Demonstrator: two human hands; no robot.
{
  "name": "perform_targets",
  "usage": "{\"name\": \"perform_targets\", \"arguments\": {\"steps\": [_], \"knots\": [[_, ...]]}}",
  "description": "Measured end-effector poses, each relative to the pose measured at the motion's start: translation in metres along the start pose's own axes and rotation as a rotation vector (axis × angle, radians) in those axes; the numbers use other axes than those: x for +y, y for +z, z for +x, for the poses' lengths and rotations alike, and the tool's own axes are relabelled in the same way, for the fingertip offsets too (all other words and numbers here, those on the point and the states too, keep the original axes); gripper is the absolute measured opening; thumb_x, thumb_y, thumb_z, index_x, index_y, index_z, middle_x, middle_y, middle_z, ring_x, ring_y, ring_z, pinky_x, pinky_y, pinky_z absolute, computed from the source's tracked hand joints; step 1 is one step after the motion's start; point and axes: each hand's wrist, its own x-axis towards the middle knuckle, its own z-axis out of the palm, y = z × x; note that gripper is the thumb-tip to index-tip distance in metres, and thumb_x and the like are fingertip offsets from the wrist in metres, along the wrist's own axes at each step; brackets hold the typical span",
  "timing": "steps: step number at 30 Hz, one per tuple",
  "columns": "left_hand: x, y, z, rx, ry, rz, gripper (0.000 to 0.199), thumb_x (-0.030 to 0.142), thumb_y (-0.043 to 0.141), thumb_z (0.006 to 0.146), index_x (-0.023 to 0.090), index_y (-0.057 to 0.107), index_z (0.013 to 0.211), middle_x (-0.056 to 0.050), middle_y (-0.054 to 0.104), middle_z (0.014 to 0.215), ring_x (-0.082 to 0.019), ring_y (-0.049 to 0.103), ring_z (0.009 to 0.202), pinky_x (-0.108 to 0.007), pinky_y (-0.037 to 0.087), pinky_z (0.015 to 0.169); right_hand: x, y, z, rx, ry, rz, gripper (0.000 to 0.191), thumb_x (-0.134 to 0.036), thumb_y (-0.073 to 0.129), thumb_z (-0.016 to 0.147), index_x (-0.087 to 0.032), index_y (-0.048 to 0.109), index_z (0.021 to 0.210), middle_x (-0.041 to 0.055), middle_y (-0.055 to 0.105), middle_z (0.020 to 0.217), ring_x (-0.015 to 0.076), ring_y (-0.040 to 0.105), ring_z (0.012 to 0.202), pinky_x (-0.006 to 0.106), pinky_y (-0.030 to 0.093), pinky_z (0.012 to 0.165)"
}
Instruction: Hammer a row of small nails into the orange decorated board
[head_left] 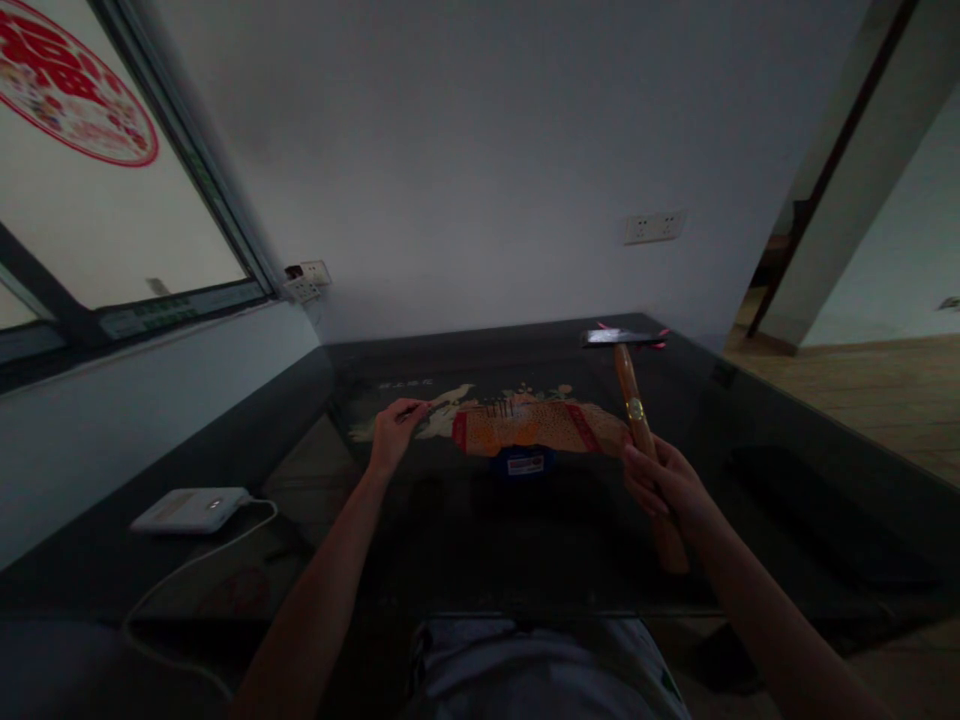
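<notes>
My right hand (664, 483) grips the wooden handle of a hammer (636, 400), held upright with its metal head raised above the dark table (787, 440). My left hand (394, 432) pinches a small thin dark object, perhaps a nail, at the left end of a flat piece (525, 425) with orange and red decoration lying on the table. The hammer head hangs to the right of that piece. The scene is dim and the pinched object is hard to make out.
A white box (191, 508) with a white cable lies on the dark ledge at the left. A window (112, 230) with a red round sticker is at upper left. Wall sockets (654, 228) sit on the back wall. A doorway opens at the right.
</notes>
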Motion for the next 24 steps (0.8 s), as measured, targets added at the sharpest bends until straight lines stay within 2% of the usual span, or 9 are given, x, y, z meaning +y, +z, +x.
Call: {"name": "perform_targets", "arguments": {"steps": [5, 8, 10, 13, 16, 19, 21, 24], "knots": [[-0.005, 0.003, 0.0, 0.013, -0.061, -0.125, 0.033, 0.041, 0.057, 0.077, 0.013, 0.069, 0.088, -0.007, 0.071, 0.086, -0.017, 0.065, 0.081, -0.027, 0.051, 0.077, 0.001, 0.0, 0.001, 0.003, 0.003, -0.004, 0.03, -0.039, 0.066, 0.075, -0.021, 0.043, 0.08, -0.0127, 0.037, 0.044, 0.0012, 0.027, 0.024, 0.013, 0.024, 0.025], [0.0, 0.006, 0.001, 0.076, -0.073, -0.229, 0.035, 0.043, 0.058, 0.076, 0.012, 0.069, 0.089, -0.008, 0.071, 0.085, -0.018, 0.066, 0.08, -0.029, 0.051, 0.078, 0.001, 0.0, 0.001, -0.007, 0.008, -0.004, 0.029, -0.038, 0.066, 0.076, -0.021, 0.043, 0.081, -0.0129, 0.036, 0.044, 0.001, 0.027, 0.024, 0.012, 0.024, 0.025], [0.01, 0.01, 0.002, 0.125, -0.057, -0.302, 0.036, 0.043, 0.059, 0.076, 0.011, 0.068, 0.09, -0.008, 0.071, 0.085, -0.017, 0.066, 0.078, -0.029, 0.052, 0.077, 0.001, 0.001, 0.001, -0.016, 0.015, -0.006, 0.029, -0.038, 0.066, 0.076, -0.021, 0.043, 0.08, -0.0128, 0.037, 0.044, 0.0011, 0.028, 0.024, 0.012, 0.024, 0.025], [0.038, 0.02, 0.007, 0.146, 0.006, -0.393, 0.034, 0.041, 0.063, 0.073, 0.012, 0.068, 0.091, -0.008, 0.07, 0.082, -0.016, 0.066, 0.076, -0.028, 0.052, 0.075, 0.0, 0.002, 0.001, -0.025, 0.023, 0.0, 0.029, -0.039, 0.066, 0.076, -0.021, 0.043, 0.079, -0.0126, 0.037, 0.044, 0.0011, 0.028, 0.024, 0.012, 0.024, 0.025], [0.073, 0.036, 0.011, 0.09, 0.083, -0.42, 0.031, 0.038, 0.066, 0.072, 0.013, 0.067, 0.089, -0.006, 0.07, 0.079, -0.016, 0.066, 0.074, -0.028, 0.053, 0.072, -0.001, 0.003, 0.0, -0.029, 0.033, 0.002, 0.03, -0.04, 0.066, 0.075, -0.021, 0.043, 0.079, -0.0123, 0.037, 0.044, 0.0007, 0.027, 0.025, 0.012, 0.024, 0.025], [0.101, 0.059, 0.012, -0.022, 0.194, -0.326, 0.023, 0.034, 0.068, 0.07, 0.015, 0.067, 0.083, -0.005, 0.069, 0.078, -0.015, 0.065, 0.072, -0.026, 0.052, 0.07, -0.001, 0.005, -0.001, -0.018, 0.034, -0.028, 0.03, -0.04, 0.065, 0.076, -0.021, 0.043, 0.079, -0.0126, 0.037, 0.044, 0.0004, 0.027, 0.025, 0.012, 0.024, 0.025], [0.11, 0.075, 0.011, -0.096, 0.28, -0.21, 0.016, 0.029, 0.068, 0.071, 0.016, 0.067, 0.08, -0.004, 0.069, 0.078, -0.014, 0.064, 0.073, -0.026, 0.051, 0.072, -0.001, 0.007, -0.001, -0.02, 0.031, -0.052, 0.03, -0.041, 0.065, 0.076, -0.02, 0.043, 0.079, -0.0129, 0.036, 0.043, 0.0006, 0.027, 0.025, 0.012, 0.024, 0.025], [0.109, 0.091, 0.01, -0.193, 0.348, -0.075, 0.01, 0.025, 0.067, 0.072, 0.017, 0.067, 0.076, -0.002, 0.068, 0.077, -0.014, 0.063, 0.074, -0.026, 0.049, 0.073, 0.0, 0.008, -0.001, -0.014, 0.034, -0.079, 0.032, -0.043, 0.065, 0.074, -0.02, 0.043, 0.079, -0.0131, 0.035, 0.043, 0.0012, 0.027, 0.024, 0.013, 0.024, 0.024]]}}
